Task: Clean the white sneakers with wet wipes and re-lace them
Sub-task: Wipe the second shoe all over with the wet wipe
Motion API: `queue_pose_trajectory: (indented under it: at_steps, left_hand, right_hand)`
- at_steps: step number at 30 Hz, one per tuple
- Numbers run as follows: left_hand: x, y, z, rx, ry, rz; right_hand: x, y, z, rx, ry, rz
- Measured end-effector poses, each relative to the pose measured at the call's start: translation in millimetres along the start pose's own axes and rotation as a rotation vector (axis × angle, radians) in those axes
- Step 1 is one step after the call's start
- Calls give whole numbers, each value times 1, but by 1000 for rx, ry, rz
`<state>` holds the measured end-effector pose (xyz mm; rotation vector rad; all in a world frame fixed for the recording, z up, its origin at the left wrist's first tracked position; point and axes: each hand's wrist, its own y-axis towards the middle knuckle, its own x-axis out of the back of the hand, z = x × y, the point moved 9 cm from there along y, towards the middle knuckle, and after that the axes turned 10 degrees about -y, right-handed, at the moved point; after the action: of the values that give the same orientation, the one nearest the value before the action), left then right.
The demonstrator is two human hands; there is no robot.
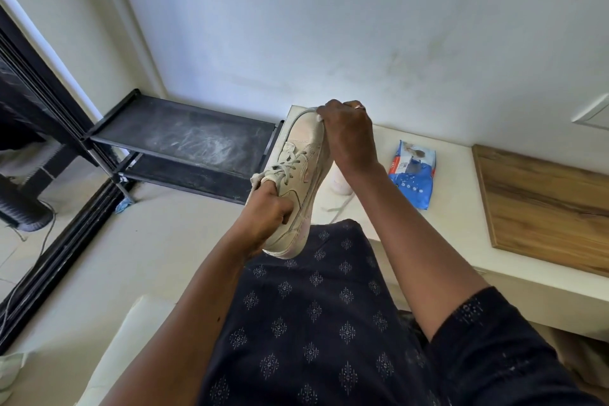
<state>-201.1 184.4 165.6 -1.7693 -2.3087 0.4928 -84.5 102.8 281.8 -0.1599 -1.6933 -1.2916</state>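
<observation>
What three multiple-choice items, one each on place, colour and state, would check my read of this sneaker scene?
1. Where does the wipes packet lie?
A) on the white ledge, right of the held sneaker
B) on the black rack
C) on the lap

2. What colour is the packet mainly?
A) red
B) green
C) blue

3. How is the sneaker placed?
A) standing on the floor
B) raised, left hand gripping its opening, right hand holding a wipe at the toe
C) hanging by its laces

Answers: 1 A, it rests on the ledge beside the wooden board; 2 C, its wrapper is blue with white print; 3 B, both hands are on the sneaker in the air.
</observation>
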Motion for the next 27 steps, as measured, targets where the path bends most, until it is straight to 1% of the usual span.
queue_pose_trajectory:
  at_steps: [2,6,11,16,17,19,22,24,27]
  left_hand:
    - [1,1,-1,-9,11,-5]
    - [5,3,1,-10,42,-42]
    - [2,3,3,-18,81,-54]
    - [0,2,-4,-74,203,-32]
    - [1,0,-5,-74,196,-36]
    - [0,-4,-7,-66,120,-40]
    - [1,-2,-7,-66,-4,-28]
    - [3,-2,-5,-63,-54,-24]
    - [5,-2,-4,-58,-117,-43]
  right_hand:
    - [1,-5,4,9,4,-19]
    - [-1,-36,27,112,89,10]
    - [3,-53,32,162,54,-32]
    - [-6,-16,10,45,7,-17]
    - [-6,-7,6,21,2,-8]
    - [-8,5,-3,-50,31,6]
    - [-10,10,-19,-201,128,-17]
    - [-10,8,-19,-213,152,-36]
    - [-1,-1,-13,-176,204,-90]
